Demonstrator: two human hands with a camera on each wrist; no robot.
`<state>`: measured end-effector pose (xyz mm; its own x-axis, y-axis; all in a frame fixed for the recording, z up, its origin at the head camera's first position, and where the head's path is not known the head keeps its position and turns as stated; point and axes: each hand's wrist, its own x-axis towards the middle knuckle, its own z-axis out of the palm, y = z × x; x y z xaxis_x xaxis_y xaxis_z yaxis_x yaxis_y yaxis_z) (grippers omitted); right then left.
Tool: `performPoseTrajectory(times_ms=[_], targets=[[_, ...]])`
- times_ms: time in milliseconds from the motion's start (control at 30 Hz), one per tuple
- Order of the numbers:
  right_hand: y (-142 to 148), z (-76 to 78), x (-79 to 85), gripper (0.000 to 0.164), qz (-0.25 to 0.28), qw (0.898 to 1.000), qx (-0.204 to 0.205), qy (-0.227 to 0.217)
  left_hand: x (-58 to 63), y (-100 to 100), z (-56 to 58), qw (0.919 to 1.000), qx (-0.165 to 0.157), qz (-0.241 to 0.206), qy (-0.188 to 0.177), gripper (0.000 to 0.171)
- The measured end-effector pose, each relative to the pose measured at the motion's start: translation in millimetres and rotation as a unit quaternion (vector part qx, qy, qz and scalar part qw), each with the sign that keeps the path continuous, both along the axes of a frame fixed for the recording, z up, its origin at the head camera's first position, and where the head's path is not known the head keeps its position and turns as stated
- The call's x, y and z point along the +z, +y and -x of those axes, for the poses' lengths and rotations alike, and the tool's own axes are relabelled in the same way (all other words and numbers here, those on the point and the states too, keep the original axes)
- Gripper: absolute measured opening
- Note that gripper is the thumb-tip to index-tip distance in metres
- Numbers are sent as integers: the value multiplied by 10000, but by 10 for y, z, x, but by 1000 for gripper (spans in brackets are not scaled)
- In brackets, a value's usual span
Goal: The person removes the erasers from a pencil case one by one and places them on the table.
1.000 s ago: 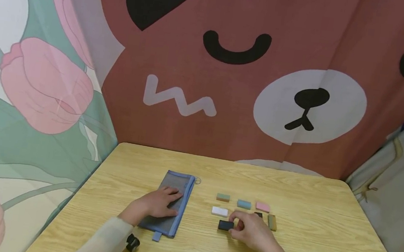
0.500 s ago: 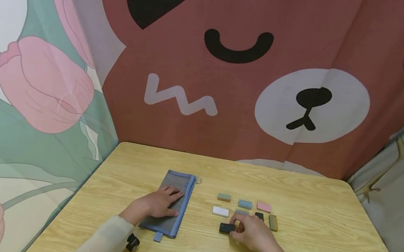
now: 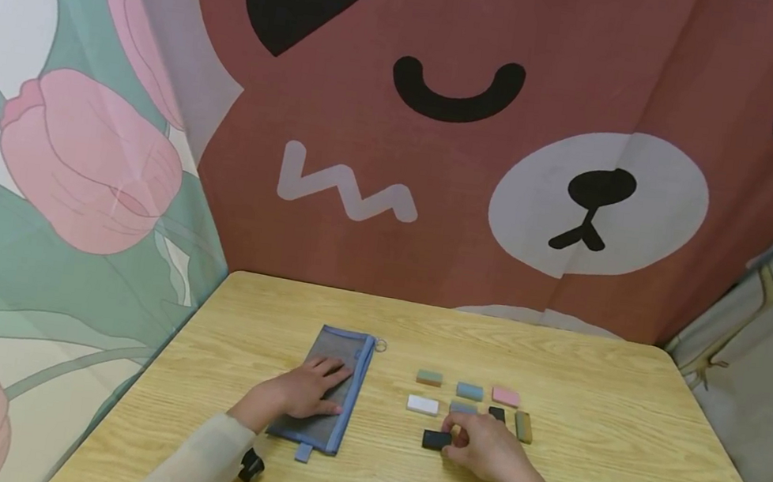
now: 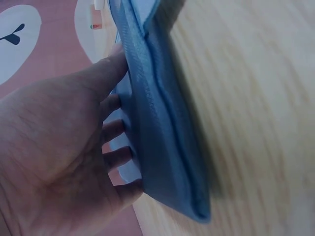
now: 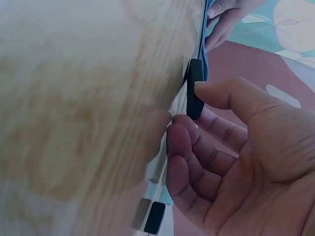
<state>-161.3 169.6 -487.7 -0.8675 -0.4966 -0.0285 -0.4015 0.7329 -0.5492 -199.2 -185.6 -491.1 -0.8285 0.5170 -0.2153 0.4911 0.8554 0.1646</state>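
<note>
My left hand [image 3: 305, 388] lies with spread fingers on a blue mesh zip pouch [image 3: 313, 427], pressing it to the table; the left wrist view shows the fingertips touching the pouch [image 4: 162, 132]. Between thumb and forefinger, my right hand [image 3: 488, 446] pinches a small black block [image 3: 435, 440], possibly an eraser, at the table surface. The right wrist view has the thumb against the black block [image 5: 195, 93], the other fingers curled below it. Just beyond are a white block [image 3: 423, 405], a grey-blue block [image 3: 463, 407] partly behind the hand, and another black block [image 3: 497, 414].
Farther back lie a green-and-brown block [image 3: 429, 378], a blue block [image 3: 469, 391] and a pink block [image 3: 505, 396]. An olive block [image 3: 523, 427] is at the row's right end. A black object [image 3: 251, 466] shows beside the left sleeve. Printed curtains surround the wooden table [image 3: 598, 392].
My right hand has drawn the black block slightly nearer and to the right, and the grey-blue block behind it has come into view. My left hand stays on the pouch.
</note>
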Motion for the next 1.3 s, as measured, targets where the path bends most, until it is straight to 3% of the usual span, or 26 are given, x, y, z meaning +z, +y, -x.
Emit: performPoseTrajectory(times_ms=[700,1300], targets=[[1,4,-34,19,-262,9996,-9,-55,-91,-25,-32,9986,180,-416,-264,70],[-26,10,75,19,-496,9987,-18,-143,-75,-30,-41,9990,201,-266,-302,70]])
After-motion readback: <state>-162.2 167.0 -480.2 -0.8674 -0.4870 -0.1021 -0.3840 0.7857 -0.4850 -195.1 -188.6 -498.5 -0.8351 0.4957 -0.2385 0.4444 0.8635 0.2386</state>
